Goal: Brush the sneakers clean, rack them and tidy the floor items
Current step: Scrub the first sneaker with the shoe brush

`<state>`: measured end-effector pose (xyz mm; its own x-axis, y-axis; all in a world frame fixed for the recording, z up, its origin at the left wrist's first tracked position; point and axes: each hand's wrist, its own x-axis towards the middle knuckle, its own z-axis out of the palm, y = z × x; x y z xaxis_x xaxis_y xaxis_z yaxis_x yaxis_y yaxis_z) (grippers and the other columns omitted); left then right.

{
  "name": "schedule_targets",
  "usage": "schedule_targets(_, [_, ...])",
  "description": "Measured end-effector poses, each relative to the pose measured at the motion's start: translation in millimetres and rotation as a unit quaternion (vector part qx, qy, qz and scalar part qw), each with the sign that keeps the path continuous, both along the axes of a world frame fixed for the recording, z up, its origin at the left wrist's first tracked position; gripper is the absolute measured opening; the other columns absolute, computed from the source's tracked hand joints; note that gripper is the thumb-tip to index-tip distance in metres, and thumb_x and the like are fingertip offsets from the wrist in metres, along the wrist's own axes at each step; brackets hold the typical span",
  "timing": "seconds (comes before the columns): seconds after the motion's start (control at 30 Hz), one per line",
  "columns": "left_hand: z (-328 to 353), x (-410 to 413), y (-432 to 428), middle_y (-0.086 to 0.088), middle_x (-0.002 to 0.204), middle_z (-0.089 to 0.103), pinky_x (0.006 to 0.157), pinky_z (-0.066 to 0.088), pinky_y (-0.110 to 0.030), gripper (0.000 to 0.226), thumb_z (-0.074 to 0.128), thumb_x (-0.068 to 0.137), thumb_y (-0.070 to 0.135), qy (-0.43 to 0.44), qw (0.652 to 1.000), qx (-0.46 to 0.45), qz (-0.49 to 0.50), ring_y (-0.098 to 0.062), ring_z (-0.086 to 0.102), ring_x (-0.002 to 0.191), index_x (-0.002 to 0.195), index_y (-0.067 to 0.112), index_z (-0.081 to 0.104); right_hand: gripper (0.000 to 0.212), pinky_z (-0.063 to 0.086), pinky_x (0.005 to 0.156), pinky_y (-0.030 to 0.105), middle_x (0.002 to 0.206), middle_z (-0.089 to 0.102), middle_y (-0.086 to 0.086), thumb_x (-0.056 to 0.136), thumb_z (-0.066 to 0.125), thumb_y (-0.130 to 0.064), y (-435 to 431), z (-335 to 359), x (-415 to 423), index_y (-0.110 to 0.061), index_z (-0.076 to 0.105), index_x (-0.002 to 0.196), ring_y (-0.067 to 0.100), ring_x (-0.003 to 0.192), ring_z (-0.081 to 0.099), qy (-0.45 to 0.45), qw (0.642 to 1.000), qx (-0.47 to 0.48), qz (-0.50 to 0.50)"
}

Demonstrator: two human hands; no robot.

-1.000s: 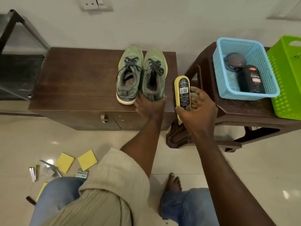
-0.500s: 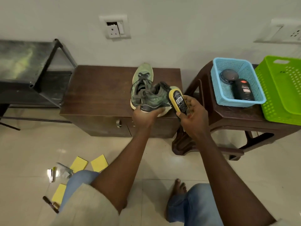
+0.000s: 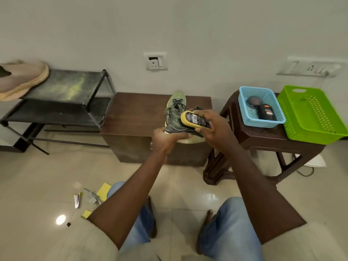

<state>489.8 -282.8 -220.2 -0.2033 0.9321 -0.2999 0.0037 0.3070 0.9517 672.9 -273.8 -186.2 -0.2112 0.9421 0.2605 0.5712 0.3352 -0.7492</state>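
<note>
My left hand (image 3: 166, 137) grips one green sneaker (image 3: 174, 122) by its sole, lifted and turned on its side above the front of the brown cabinet (image 3: 139, 113). My right hand (image 3: 211, 125) holds a yellow shoe brush (image 3: 194, 119) with a black label, pressed against the sneaker's side. The other green sneaker (image 3: 178, 98) stands upright on the cabinet top behind. On the floor at lower left lie yellow sticky notes (image 3: 104, 191), a crumpled wrapper (image 3: 92, 195) and a small silver item (image 3: 76, 200).
A black metal shoe rack (image 3: 75, 91) stands at left with a beige shoe (image 3: 20, 80) on its top shelf. A brown stool (image 3: 263, 136) at right bears a blue basket (image 3: 244, 110) with polish containers and a green basket (image 3: 335, 117). My knees are at the bottom.
My left hand lifted one sneaker off the cabinet and turned it sideways. My right hand brought the brush against it. The view tilted up, showing the rack.
</note>
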Motion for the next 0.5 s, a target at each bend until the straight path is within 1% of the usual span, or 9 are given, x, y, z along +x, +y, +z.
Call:
schedule_targets(0.07, [6.5,-3.8,-10.5,-0.005,0.080,0.078,0.068,0.059,-0.041,0.041,0.097,0.049,0.020,0.006,1.000,0.004,-0.005,-0.020,0.072,0.072,0.087,0.012,0.081,0.052,0.050,0.094,0.036,0.119,0.061,0.004,0.077,0.072,-0.008,-11.5,9.4,-13.1,-0.015,0.059,0.127,0.017,0.108,0.057,-0.015,1.000,0.026,0.005])
schedule_targets(0.13, [12.6,-4.5,-20.7,-0.003,0.080,0.077,0.075,0.060,-0.043,0.042,0.097,0.048,0.023,0.017,1.000,0.000,0.006,-0.016,0.071,0.073,0.085,0.015,0.080,0.052,0.048,0.095,0.040,0.120,0.062,0.004,0.075,0.070,-0.015,-21.8,17.6,-28.5,-0.016,0.061,0.126,0.021,0.110,0.057,-0.034,0.998,0.047,0.024])
schedule_targets(0.17, [16.3,-4.2,-26.7,-0.001,0.080,0.077,0.077,0.060,-0.042,0.046,0.095,0.044,0.027,0.025,1.000,0.002,0.018,-0.015,0.070,0.075,0.085,0.018,0.079,0.053,0.047,0.096,0.039,0.120,0.062,0.003,0.074,0.070,-0.017,-26.8,20.9,-37.0,-0.017,0.061,0.126,0.021,0.111,0.057,-0.055,0.996,0.054,0.037])
schedule_targets(0.23, [18.4,-4.7,-35.5,0.004,0.080,0.075,0.077,0.060,-0.037,0.055,0.087,0.032,0.040,0.037,0.999,0.010,0.037,-0.013,0.069,0.076,0.084,0.024,0.077,0.053,0.044,0.098,0.037,0.123,0.061,0.002,0.074,0.071,-0.017,-34.1,26.6,-49.2,-0.019,0.062,0.127,0.022,0.114,0.054,-0.104,0.991,0.064,0.055])
schedule_targets(0.27, [19.2,-6.0,-39.7,0.006,0.078,0.075,0.075,0.059,-0.035,0.055,0.086,0.029,0.042,0.037,0.998,0.014,0.042,-0.013,0.069,0.076,0.080,0.026,0.077,0.053,0.044,0.097,0.038,0.124,0.061,0.002,0.075,0.071,-0.015,-35.7,27.0,-49.6,-0.019,0.061,0.127,0.022,0.115,0.054,-0.122,0.989,0.069,0.057])
schedule_targets(0.3, [21.6,-9.0,-44.4,0.007,0.075,0.075,0.073,0.058,-0.034,0.052,0.088,0.028,0.041,0.035,0.998,0.012,0.044,-0.013,0.069,0.074,0.077,0.026,0.077,0.053,0.044,0.096,0.040,0.124,0.061,0.003,0.076,0.070,-0.013,-37.5,27.5,-45.4,-0.018,0.061,0.127,0.024,0.114,0.054,-0.128,0.988,0.070,0.052])
schedule_targets(0.37, [27.2,-16.5,-51.3,0.002,0.077,0.076,0.073,0.059,-0.038,0.050,0.093,0.030,0.038,0.020,0.999,-0.002,0.038,-0.019,0.072,0.076,0.075,0.019,0.078,0.050,0.046,0.096,0.043,0.124,0.060,0.004,0.079,0.069,-0.010,-39.8,22.9,-25.5,-0.017,0.060,0.128,0.025,0.113,0.054,-0.101,0.994,0.044,0.019])
schedule_targets(0.43, [34.6,-20.3,-57.3,-0.004,0.084,0.076,0.074,0.061,-0.041,0.047,0.098,0.040,0.030,0.012,0.999,-0.017,0.037,-0.023,0.073,0.081,0.075,0.015,0.072,0.048,0.047,0.096,0.044,0.125,0.061,0.003,0.082,0.069,-0.009,-41.0,17.4,-4.1,-0.019,0.059,0.128,0.023,0.112,0.056,-0.071,0.997,-0.006,-0.035])
schedule_targets(0.5, [37.4,-18.4,-60.2,-0.003,0.083,0.075,0.075,0.061,-0.039,0.042,0.099,0.047,0.024,0.018,0.999,-0.014,0.032,-0.023,0.073,0.082,0.077,0.014,0.071,0.046,0.047,0.096,0.042,0.123,0.061,0.002,0.083,0.070,-0.010,-43.5,14.5,0.2,-0.019,0.060,0.126,0.022,0.111,0.057,-0.064,0.996,-0.018,-0.060])
